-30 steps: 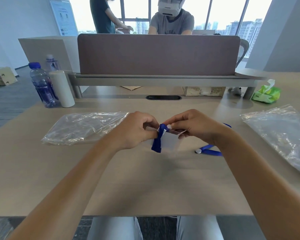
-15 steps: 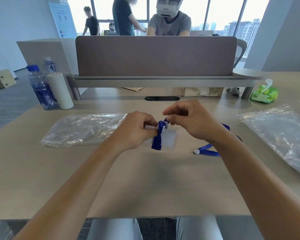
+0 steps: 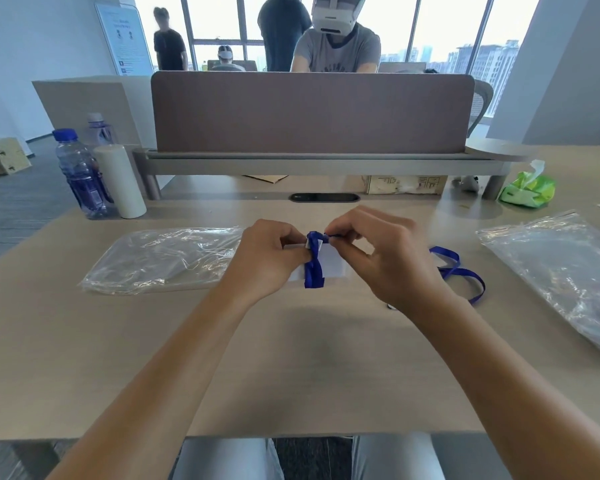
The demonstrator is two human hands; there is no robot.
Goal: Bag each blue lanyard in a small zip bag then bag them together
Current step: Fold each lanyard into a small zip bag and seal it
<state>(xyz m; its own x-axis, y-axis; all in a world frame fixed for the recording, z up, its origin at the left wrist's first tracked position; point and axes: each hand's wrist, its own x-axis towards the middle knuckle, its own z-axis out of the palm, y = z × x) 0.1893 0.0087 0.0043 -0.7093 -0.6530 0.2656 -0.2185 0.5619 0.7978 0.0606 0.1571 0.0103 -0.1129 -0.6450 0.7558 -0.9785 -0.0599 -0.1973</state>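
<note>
Centre of the desk, just above the surface: both my hands are working one folded blue lanyard into a small zip bag.

Left hand: fingers curled, pinching the bag's mouth at its left edge together with the lanyard bundle. My read is that it's there to pin the opening so the bag doesn't slide or collapse while the strap goes in.

Right hand: thumb and forefinger pinched tight on the top of the blue strap at the bag's mouth, other fingers loosely curled. Can't tell if it also has the bag's other lip; too small and partly hidden.

Lanyard is bunched into a short vertical wad, which makes sense since the bag is small. It sits over the bag's left half with the lower end hanging to the bottom edge. Whether it's inside the film or in front of it, can't say. Zip looks not yet sealed.

Second blue lanyard lies loose on the desk just right of my right wrist, unbagged, staged within reach for the next round.

Large clear bag lies flat to the left, touching or just behind my left hand; probably the outer bag for the final step. Another clear plastic bag sits far right.

Judgement: early in the task, first lanyard mid-insert. Risk: the wad springs open before sealing.
</note>
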